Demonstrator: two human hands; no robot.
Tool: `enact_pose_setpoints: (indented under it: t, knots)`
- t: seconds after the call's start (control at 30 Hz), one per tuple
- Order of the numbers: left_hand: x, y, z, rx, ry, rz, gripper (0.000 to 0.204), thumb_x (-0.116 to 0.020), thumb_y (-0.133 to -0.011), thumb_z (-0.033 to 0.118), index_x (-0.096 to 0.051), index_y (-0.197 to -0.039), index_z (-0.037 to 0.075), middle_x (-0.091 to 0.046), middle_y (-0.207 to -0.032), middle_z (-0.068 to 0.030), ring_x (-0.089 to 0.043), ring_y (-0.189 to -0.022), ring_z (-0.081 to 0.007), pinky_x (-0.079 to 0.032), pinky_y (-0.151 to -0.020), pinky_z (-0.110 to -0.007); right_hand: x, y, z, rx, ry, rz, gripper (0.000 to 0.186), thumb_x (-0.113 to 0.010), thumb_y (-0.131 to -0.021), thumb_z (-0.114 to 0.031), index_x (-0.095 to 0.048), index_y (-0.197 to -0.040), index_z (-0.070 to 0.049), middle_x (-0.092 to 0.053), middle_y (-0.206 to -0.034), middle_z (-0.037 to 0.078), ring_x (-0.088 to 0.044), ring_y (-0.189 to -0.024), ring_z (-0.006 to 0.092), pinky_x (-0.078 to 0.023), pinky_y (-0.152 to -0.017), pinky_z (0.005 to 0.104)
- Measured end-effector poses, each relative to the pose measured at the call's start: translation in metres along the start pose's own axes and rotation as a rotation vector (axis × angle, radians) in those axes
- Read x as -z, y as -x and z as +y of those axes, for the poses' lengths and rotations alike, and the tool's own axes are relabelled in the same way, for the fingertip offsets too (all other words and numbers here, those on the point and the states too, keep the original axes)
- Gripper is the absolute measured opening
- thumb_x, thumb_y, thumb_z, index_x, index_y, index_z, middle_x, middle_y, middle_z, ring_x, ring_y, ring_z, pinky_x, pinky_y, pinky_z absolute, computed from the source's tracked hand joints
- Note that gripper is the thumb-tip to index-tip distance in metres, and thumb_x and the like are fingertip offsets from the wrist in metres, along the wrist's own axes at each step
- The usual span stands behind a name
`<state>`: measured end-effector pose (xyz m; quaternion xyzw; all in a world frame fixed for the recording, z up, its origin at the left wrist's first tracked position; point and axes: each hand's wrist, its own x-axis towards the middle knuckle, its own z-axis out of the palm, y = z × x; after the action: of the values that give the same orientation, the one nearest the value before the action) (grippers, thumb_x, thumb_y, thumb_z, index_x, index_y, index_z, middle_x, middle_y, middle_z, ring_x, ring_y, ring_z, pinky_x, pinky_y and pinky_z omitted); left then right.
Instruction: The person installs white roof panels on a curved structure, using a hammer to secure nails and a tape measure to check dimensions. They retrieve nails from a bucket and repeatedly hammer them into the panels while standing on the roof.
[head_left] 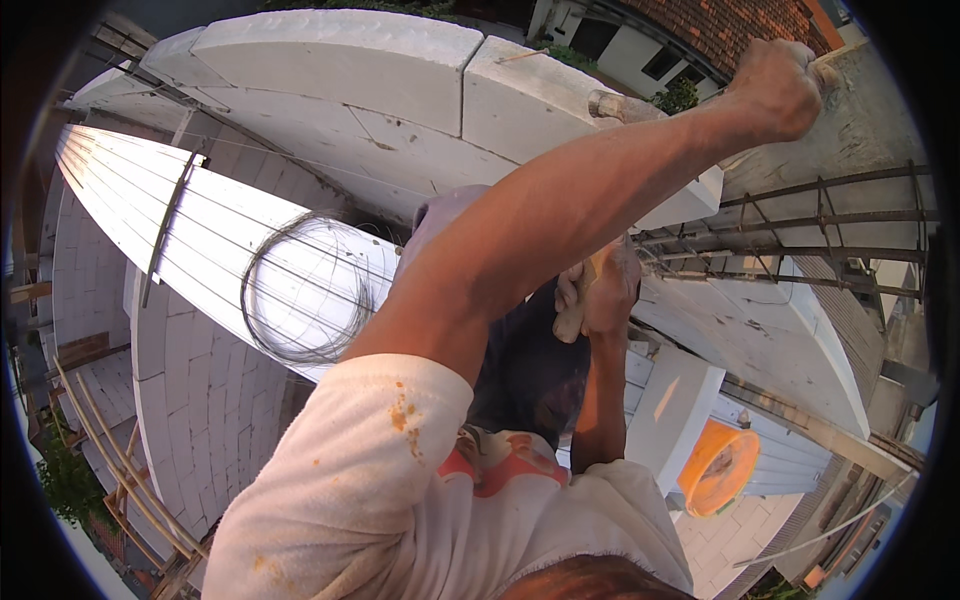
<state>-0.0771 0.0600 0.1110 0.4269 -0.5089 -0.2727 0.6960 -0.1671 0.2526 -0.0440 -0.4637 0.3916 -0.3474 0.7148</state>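
outdoors, up on a white block wall (330, 90) under construction, with more block walls dropping away below on the left and a red tiled roof (740, 25) beyond at the top. grey wet mortar (860, 120) covers the wall top at the upper right, with rusty rebar (820, 225) lying just below it.

one hand (775, 88), far out at the end of a long arm that crosses the view from the lower left, is closed in a fist around a wooden handle (620, 105); the handle sticks out left of the fist, over the blocks. which hand this is by side cannot be told. the other hand (600, 295), lower and nearer the middle, has its fingers curled tight round a pale wooden piece (572, 318), which pokes out below the fingers.

a coil of wire (308, 290) lies on a ribbed white sheet (180, 215) at the left. the outstretched arm and a white stained sleeve (370, 480) hide much of the middle. an orange tub (718, 468) sits below at the right.
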Motion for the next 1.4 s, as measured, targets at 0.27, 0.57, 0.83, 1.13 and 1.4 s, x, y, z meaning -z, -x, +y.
enact_pose_setpoints:
  t: [0.27, 0.57, 0.83, 1.13, 1.4]
  knots:
    - [0.003, -0.002, 0.001, 0.038, -0.023, -0.004, 0.038, -0.062, -0.101, 0.03, -0.075, -0.107, -0.004, -0.072, -0.1, -0.0318, -0.071, -0.102, -0.046, -0.055, -0.096, -0.048, 0.002, -0.037, 0.006, 0.327, 0.348, 0.002, 0.041, -0.045, -0.11, -0.034, -0.054, -0.128, 0.001, -0.063, -0.1, 0.014, -0.061, -0.082, 0.0287, -0.05, -0.075, 0.0413]
    - [0.004, 0.001, 0.005, 0.053, -0.032, -0.006, 0.033, -0.062, -0.1, 0.027, -0.076, -0.106, -0.003, -0.073, -0.099, -0.0306, -0.071, -0.101, -0.0451, -0.055, -0.095, -0.048, 0.011, -0.084, 0.037, 0.663, 0.565, -0.005, 0.038, -0.047, -0.109, -0.023, -0.052, -0.135, 0.006, -0.067, -0.118, 0.016, -0.062, -0.114, 0.0241, -0.048, -0.098, 0.0365]
    - [0.006, 0.003, 0.008, 0.06, -0.044, 0.006, 0.03, -0.063, -0.1, 0.024, -0.077, -0.105, -0.001, -0.073, -0.098, -0.0296, -0.071, -0.1, -0.0444, -0.055, -0.095, -0.048, 0.016, -0.082, 0.029, 1.025, 0.674, -0.151, 0.028, -0.051, -0.105, -0.012, -0.062, -0.122, 0.007, -0.07, -0.111, 0.016, -0.065, -0.107, 0.0287, -0.05, -0.095, 0.0405]
    - [-0.001, 0.008, 0.009, 0.072, -0.061, 0.025, 0.027, -0.063, -0.099, 0.022, -0.078, -0.104, 0.0, -0.073, -0.098, -0.0289, -0.072, -0.1, -0.0439, -0.055, -0.094, -0.048, 0.022, -0.08, 0.043, 0.922, 0.708, -0.032, 0.03, -0.047, -0.106, -0.015, -0.066, -0.116, 0.006, -0.073, -0.095, 0.015, -0.069, -0.096, 0.0251, -0.052, -0.086, 0.0374]
    - [0.004, 0.006, 0.004, 0.029, -0.106, 0.059, 0.025, -0.064, -0.098, 0.022, -0.079, -0.103, 0.002, -0.074, -0.099, -0.0277, -0.072, -0.097, -0.0417, -0.055, -0.093, -0.047, 0.005, -0.075, 0.036, 0.788, 0.483, -0.047, 0.03, -0.049, -0.105, -0.018, -0.067, -0.111, 0.006, -0.073, -0.095, 0.014, -0.069, -0.097, 0.024, -0.053, -0.086, 0.0361]
